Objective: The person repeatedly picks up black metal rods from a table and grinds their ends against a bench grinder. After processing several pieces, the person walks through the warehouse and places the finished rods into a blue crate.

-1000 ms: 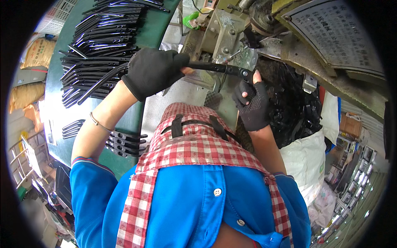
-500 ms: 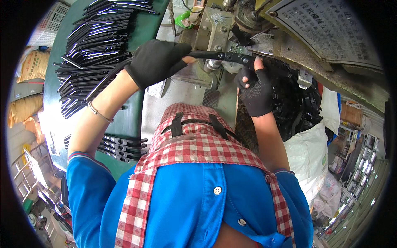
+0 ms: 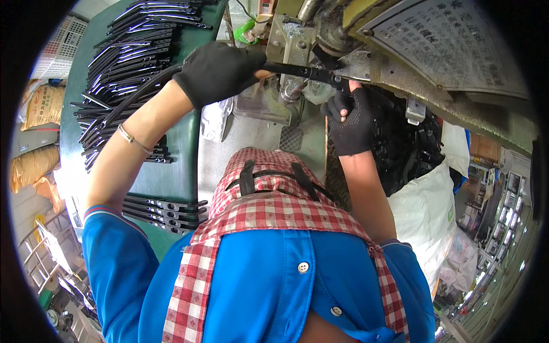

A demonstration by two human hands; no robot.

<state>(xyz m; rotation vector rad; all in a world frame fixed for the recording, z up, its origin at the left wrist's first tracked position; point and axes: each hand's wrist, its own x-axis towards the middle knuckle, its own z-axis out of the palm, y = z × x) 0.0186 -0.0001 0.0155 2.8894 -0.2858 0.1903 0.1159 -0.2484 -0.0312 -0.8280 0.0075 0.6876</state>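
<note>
My left hand [image 3: 220,75], in a black glove with bare fingertips, is wrapped around a long black bent tube [image 3: 291,70]. One end of the tube reaches back over the green table beside my left forearm. Its other end, a flatter jointed piece with rivets or holes, lies in front of the machine's metal post and die area [image 3: 294,88]. My right hand [image 3: 351,123], gloved the same way, has its fingers curled and its thumb against that jointed end. What the curled fingers hold beneath is hidden.
Many black tubes [image 3: 134,68] are piled on the green table [image 3: 178,178], with a stack of perforated black bars [image 3: 166,212] nearer me. A white sack [image 3: 423,211] with black parts [image 3: 400,148] stands at right. The machine's plate [image 3: 452,46] overhangs; a foot pedal [image 3: 290,138] sits below.
My left hand has risen slightly, and the tube slopes down a little more toward my right hand. Both hands keep their hold; the view has shifted slightly.
</note>
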